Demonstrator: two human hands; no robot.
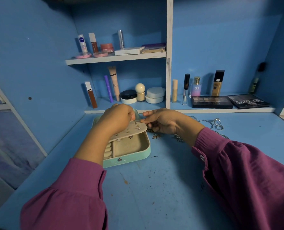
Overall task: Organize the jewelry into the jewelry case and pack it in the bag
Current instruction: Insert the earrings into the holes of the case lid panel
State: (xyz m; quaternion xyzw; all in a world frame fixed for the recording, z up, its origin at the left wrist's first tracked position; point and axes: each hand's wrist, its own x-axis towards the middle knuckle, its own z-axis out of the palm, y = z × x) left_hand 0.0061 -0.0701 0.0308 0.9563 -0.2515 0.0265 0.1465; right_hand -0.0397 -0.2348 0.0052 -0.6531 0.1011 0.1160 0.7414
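Cosmetics line the shelves; two eyeshadow palettes lie right.

Both hands pinch earring flap over jewelry case.

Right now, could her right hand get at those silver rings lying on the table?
Probably yes. The silver rings lie in the open just beyond the right hand, nothing between them, though its fingers would first have to let go of the earring panel.
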